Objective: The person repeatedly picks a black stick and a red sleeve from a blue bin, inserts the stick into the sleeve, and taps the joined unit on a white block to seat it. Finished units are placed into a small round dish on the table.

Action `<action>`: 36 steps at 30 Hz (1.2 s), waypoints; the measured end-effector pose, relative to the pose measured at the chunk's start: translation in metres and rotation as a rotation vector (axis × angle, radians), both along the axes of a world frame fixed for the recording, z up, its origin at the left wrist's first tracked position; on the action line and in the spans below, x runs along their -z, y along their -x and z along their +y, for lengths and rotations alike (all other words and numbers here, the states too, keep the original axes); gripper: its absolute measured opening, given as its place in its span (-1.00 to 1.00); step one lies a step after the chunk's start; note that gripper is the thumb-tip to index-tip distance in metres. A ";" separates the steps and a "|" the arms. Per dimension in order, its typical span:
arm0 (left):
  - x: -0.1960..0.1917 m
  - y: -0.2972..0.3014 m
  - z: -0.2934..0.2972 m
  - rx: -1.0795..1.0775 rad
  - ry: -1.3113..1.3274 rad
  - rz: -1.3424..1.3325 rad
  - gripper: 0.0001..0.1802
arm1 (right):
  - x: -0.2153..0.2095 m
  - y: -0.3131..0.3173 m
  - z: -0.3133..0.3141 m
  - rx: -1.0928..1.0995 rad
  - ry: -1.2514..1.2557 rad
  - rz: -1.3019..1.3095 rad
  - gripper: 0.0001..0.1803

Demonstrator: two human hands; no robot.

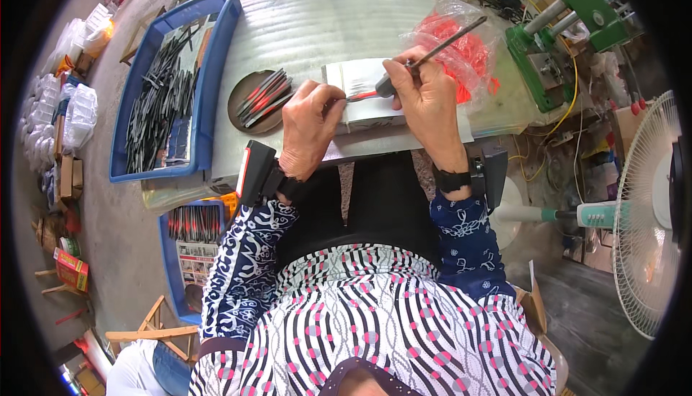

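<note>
My left hand point(311, 118) is closed, thumb and fingertips pinching one end of a slim dark strip with a red-orange section point(364, 96). The strip lies over a white pad point(360, 112) on the table. My right hand point(427, 93) is closed around a long dark-handled tool point(454, 37). Its handle slants up to the right, and its dark grey block-like end point(386, 87) meets the strip's right part. To the left of my left hand, a round brown dish point(238, 94) holds several black-and-red strips point(264, 100).
A blue tray point(207, 86) full of dark strips stands at the table's left. Bright red-orange pieces in a clear plastic bag point(454, 39) lie right of the pad. Further right are a green machine point(530, 57) and a white fan point(652, 208). Another blue tray point(171, 252) sits lower left.
</note>
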State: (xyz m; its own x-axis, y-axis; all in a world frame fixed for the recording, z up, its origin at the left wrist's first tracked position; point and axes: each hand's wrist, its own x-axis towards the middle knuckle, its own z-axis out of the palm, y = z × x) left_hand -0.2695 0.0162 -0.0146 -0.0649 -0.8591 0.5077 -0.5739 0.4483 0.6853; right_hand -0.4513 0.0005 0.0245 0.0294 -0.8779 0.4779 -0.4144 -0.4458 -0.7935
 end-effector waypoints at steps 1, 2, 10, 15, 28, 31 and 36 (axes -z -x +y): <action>0.000 0.000 0.001 -0.001 0.000 -0.004 -0.92 | -0.002 0.003 0.001 0.006 -0.014 -0.001 -0.76; 0.000 0.001 0.001 0.001 -0.010 0.013 -0.92 | -0.006 0.006 0.002 0.012 -0.026 -0.002 -0.76; -0.005 0.000 0.004 0.007 -0.043 0.008 -0.94 | -0.051 0.022 0.012 -0.029 0.216 -0.171 -0.83; -0.007 0.000 0.003 -0.007 -0.013 -0.073 -0.94 | -0.019 0.003 0.000 0.021 0.134 0.106 -0.74; -0.006 -0.070 0.015 -0.256 -0.018 0.015 -0.95 | 0.007 0.001 0.001 0.017 -0.028 -0.062 -0.76; 0.001 -0.091 0.017 -0.347 -0.058 -0.004 -0.93 | 0.015 -0.004 0.000 0.031 0.039 -0.007 -0.76; 0.017 -0.106 0.016 -0.421 -0.099 -0.089 -0.93 | 0.023 -0.002 0.001 0.025 -0.007 -0.043 -0.81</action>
State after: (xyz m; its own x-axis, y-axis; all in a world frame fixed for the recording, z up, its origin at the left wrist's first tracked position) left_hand -0.1640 0.0327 -0.0315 0.2616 -0.8643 0.4297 -0.7514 0.0971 0.6527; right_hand -0.4497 0.0014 0.0013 -0.0129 -0.8814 0.4721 -0.3912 -0.4301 -0.8136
